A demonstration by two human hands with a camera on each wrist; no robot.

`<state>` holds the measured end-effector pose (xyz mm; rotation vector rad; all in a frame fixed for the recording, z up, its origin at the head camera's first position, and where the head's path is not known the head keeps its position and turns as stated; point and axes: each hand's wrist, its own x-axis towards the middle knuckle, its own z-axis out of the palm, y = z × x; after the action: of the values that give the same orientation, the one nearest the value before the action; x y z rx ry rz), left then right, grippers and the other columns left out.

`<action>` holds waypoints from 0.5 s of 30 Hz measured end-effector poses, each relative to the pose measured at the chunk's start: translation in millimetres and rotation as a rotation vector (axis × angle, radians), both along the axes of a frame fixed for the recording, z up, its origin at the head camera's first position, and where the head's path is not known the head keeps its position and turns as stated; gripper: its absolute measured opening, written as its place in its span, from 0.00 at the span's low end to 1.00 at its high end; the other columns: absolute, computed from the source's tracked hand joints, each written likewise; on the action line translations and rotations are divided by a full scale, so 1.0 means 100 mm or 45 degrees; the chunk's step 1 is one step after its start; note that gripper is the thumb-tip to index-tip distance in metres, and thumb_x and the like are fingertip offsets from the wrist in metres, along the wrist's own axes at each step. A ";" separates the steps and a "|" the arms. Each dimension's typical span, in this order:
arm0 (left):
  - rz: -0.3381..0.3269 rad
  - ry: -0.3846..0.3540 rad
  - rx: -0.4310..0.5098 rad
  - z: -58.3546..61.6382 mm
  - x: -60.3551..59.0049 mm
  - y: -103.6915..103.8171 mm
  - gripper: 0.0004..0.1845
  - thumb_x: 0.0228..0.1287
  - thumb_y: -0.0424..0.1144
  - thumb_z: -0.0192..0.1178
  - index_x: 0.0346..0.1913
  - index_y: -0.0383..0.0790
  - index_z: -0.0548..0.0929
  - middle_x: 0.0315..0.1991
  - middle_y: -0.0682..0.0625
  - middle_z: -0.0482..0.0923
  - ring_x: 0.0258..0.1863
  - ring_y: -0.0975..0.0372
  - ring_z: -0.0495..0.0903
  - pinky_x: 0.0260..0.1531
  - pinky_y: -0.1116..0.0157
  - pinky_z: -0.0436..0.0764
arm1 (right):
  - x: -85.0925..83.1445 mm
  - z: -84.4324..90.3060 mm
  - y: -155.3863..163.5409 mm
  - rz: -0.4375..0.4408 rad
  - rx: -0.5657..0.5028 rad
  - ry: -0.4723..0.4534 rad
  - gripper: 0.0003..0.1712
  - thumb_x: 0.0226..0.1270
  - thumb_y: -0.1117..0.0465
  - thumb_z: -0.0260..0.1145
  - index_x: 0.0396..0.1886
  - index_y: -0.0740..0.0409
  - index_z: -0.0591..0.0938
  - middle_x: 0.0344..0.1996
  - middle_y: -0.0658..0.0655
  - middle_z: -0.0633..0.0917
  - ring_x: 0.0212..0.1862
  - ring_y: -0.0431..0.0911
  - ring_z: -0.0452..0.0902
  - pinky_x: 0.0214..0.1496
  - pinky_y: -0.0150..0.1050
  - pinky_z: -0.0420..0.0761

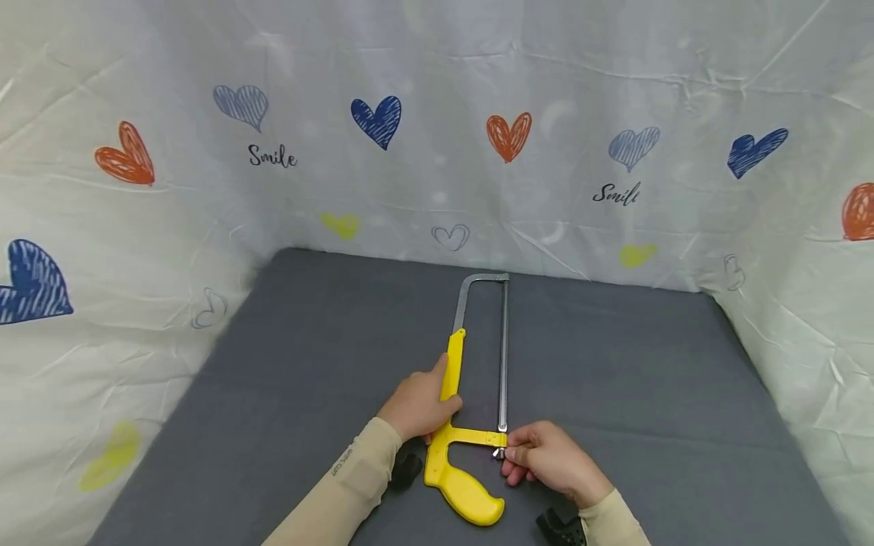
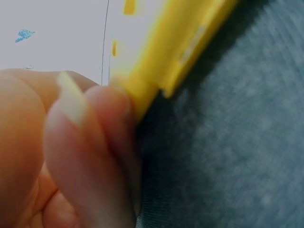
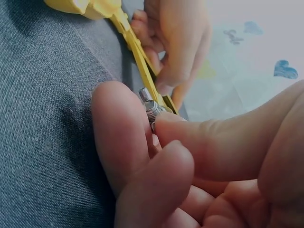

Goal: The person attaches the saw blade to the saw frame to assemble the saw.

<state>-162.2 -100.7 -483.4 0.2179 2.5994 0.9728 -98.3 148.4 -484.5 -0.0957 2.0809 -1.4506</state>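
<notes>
A hacksaw with a yellow handle [image 1: 471, 497] and a grey metal bow [image 1: 461, 303] lies on the grey cloth, its blade [image 1: 504, 356] on the right side. My left hand [image 1: 416, 402] grips the yellow part of the frame, the thumb on top and the index finger stretched along it. At the near end of the blade, my right hand [image 1: 549, 455] pinches a small metal wing nut [image 3: 151, 108] between thumb and finger. Part of the wing nut is hidden behind those fingertips. In the left wrist view the yellow frame [image 2: 175, 42] is blurred and close.
Grey cloth [image 1: 649, 379] covers the table. White sheeting [image 1: 437, 45] printed with hearts and "Smile" closes off the back and both sides. Black wrist straps [image 1: 561, 527] show below the sleeves.
</notes>
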 end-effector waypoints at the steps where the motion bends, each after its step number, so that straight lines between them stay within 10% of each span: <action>1: 0.001 -0.001 -0.003 0.00 0.01 -0.01 0.48 0.73 0.44 0.62 0.89 0.38 0.50 0.20 0.47 0.76 0.07 0.59 0.75 0.12 0.66 0.78 | 0.00 0.00 -0.01 0.001 -0.004 0.000 0.09 0.79 0.67 0.63 0.43 0.69 0.88 0.27 0.53 0.90 0.28 0.40 0.87 0.30 0.32 0.78; 15: 0.010 0.035 0.017 -0.05 -0.03 0.01 0.49 0.70 0.44 0.63 0.88 0.38 0.52 0.23 0.47 0.78 0.08 0.59 0.77 0.12 0.66 0.79 | 0.00 0.03 0.06 -0.027 0.128 0.079 0.09 0.76 0.65 0.67 0.41 0.66 0.90 0.26 0.54 0.88 0.27 0.44 0.86 0.32 0.38 0.83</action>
<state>-165.3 -99.7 -488.5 0.2260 2.6213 0.9965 -98.4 154.4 -481.1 -0.0800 2.2079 -1.3683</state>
